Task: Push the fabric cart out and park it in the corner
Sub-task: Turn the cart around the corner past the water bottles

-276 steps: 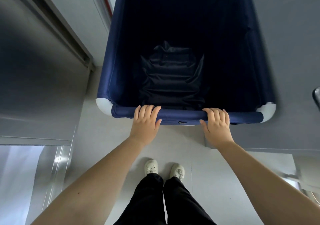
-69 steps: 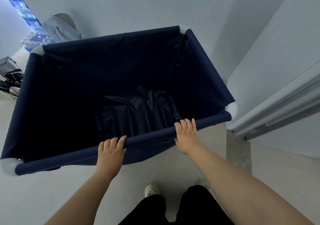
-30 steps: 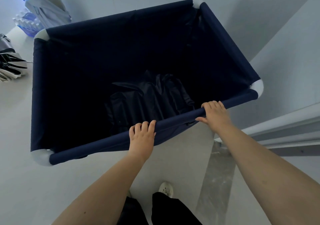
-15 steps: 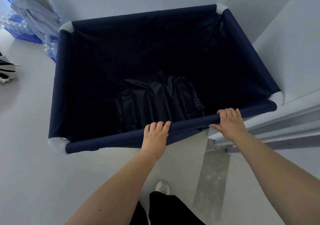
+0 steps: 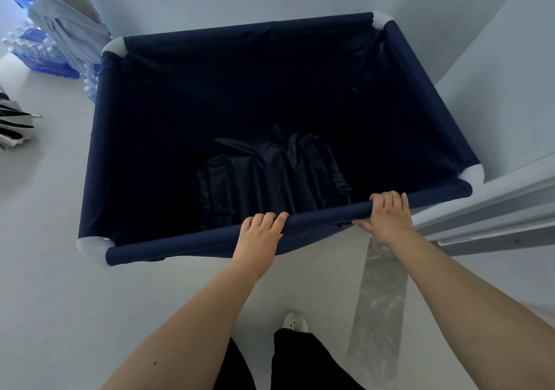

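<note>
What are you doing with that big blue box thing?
A person is pushing a navy fabric cart across a pale floor. The left hand and right hand both grip the cart's near rail. Only some dark crumpled cloth lies at the bottom. The cart's far end is close to a wall corner, with a doorway frame at its right side and packs of water bottles off to the left.

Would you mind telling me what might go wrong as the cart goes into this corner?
The cart has its right side close to the wall; its corner cap may scrape or catch the door frame. The right hand grips the rail near that frame and could get pinched. The far-left corner sits close to the water bottles.
</note>
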